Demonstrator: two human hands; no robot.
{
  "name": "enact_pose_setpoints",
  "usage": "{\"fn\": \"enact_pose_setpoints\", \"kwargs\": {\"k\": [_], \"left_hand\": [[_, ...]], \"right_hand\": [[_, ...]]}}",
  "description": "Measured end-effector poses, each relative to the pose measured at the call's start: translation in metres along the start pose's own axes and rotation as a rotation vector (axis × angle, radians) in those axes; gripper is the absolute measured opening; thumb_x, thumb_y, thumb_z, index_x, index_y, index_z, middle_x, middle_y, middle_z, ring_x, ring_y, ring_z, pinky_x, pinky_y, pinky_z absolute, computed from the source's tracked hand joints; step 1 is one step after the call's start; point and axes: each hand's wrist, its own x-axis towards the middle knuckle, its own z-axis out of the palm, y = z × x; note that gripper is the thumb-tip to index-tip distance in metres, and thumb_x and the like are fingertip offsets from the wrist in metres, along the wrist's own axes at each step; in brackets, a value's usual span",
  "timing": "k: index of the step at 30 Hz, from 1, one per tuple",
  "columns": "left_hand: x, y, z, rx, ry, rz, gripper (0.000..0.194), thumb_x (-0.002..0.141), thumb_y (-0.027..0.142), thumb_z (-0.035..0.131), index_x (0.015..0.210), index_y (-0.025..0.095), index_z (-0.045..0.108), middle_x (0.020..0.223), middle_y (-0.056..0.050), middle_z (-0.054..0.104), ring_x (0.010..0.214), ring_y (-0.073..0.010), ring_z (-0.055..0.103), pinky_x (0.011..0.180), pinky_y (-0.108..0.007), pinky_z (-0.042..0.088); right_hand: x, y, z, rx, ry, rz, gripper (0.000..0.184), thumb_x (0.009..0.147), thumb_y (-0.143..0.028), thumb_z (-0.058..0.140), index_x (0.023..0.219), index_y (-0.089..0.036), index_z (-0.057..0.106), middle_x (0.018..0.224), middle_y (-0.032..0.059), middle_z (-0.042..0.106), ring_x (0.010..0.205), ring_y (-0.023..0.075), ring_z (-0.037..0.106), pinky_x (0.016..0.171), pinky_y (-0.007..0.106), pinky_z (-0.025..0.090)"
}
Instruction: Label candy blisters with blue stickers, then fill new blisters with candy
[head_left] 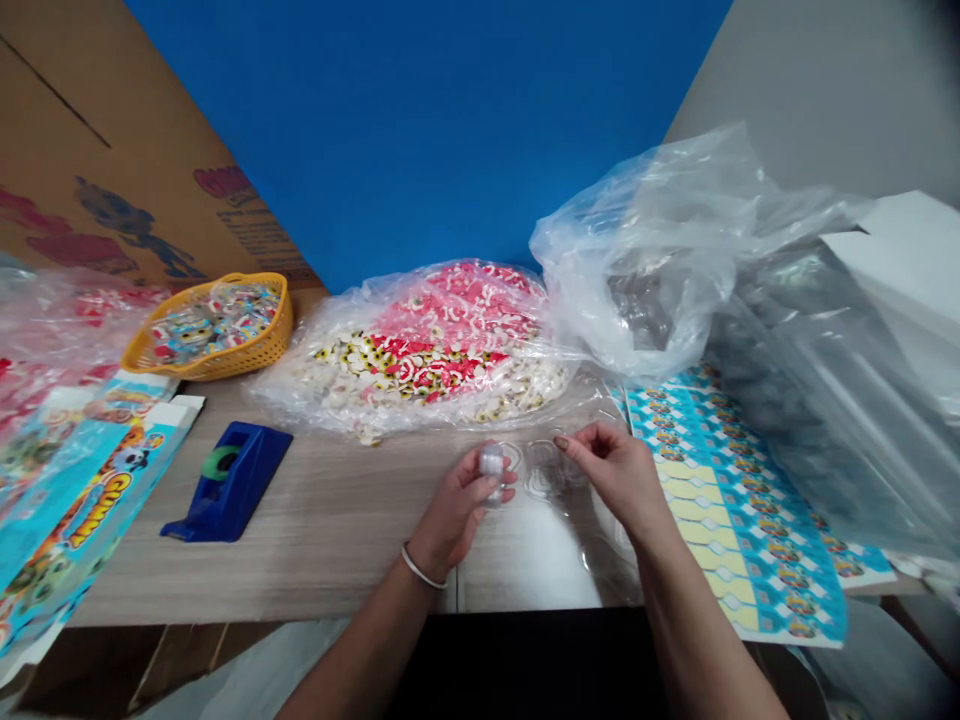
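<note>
My left hand (461, 500) is closed around a small stack of clear moulded plastic pieces (492, 465), just above the table. To its right, my right hand (619, 475) has thumb and forefinger pinched at the edge of another clear plastic piece (544, 468). The see-through plastic blurs into the table, so its exact outline is hard to make out. More transparent plastic (611, 560) lies under my right wrist. Behind both hands rests a big clear bag (442, 345) full of small red, white and yellow printed pieces.
A blue tape dispenser (236, 485) and a yellow basket (281, 325) of small packets stand left. Printed cartons (112, 500) lie at far left. On the right are printed card sheets (787, 540), an opened plastic bag (637, 230) and a large grey-clear bag (840, 380).
</note>
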Motion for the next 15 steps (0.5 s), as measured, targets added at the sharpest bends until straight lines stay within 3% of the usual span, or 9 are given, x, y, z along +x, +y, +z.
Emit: {"fn": "enact_pose_setpoints", "kwargs": {"k": [2,5,7,10,15], "left_hand": [[0.000,-0.001,0.003,0.006,-0.003,-0.003,0.048,0.072,0.023,0.076,0.119,0.024,0.063,0.112,-0.007,0.065,0.099,-0.0214,0.062,0.086,-0.035,0.047],[0.000,-0.003,0.009,0.008,-0.025,0.016,0.048,0.071,0.019,0.075,0.118,0.023,0.063,0.107,-0.005,0.066,0.095,-0.0188,0.061,0.084,-0.031,0.046],[-0.001,-0.004,0.012,0.011,-0.043,0.029,0.047,0.070,0.016,0.075,0.116,0.022,0.064,0.102,-0.005,0.067,0.092,-0.0165,0.060,0.080,-0.027,0.045],[-0.001,-0.002,0.011,-0.010,-0.061,0.022,0.039,0.072,0.018,0.073,0.110,0.020,0.066,0.100,-0.005,0.067,0.090,-0.0167,0.060,0.079,-0.027,0.046],[0.001,0.002,0.003,-0.040,-0.008,0.003,0.032,0.074,0.023,0.073,0.105,0.019,0.068,0.110,-0.009,0.067,0.099,-0.0229,0.062,0.088,-0.037,0.048]], "right_hand": [[-0.001,0.000,0.006,-0.018,-0.038,-0.026,0.036,0.072,-0.050,0.073,0.061,-0.018,0.058,0.053,-0.0032,0.050,0.050,0.0108,0.041,0.049,0.025,0.032],[-0.011,-0.001,0.026,0.117,-0.336,-0.022,0.031,0.077,-0.047,0.068,0.069,-0.018,0.065,0.061,-0.0001,0.060,0.057,0.0131,0.051,0.055,0.025,0.039],[-0.018,-0.002,0.037,0.191,-0.452,-0.012,0.028,0.080,-0.045,0.065,0.074,-0.017,0.067,0.067,0.0009,0.064,0.061,0.0139,0.055,0.060,0.026,0.043],[-0.023,-0.002,0.040,0.212,-0.465,0.003,0.028,0.082,-0.044,0.064,0.075,-0.017,0.066,0.064,-0.0007,0.061,0.059,0.0122,0.052,0.058,0.024,0.041],[-0.009,0.002,0.016,0.157,-0.330,0.037,0.033,0.079,-0.050,0.065,0.075,-0.017,0.064,0.057,-0.0041,0.050,0.050,0.0101,0.040,0.048,0.023,0.032]]}}
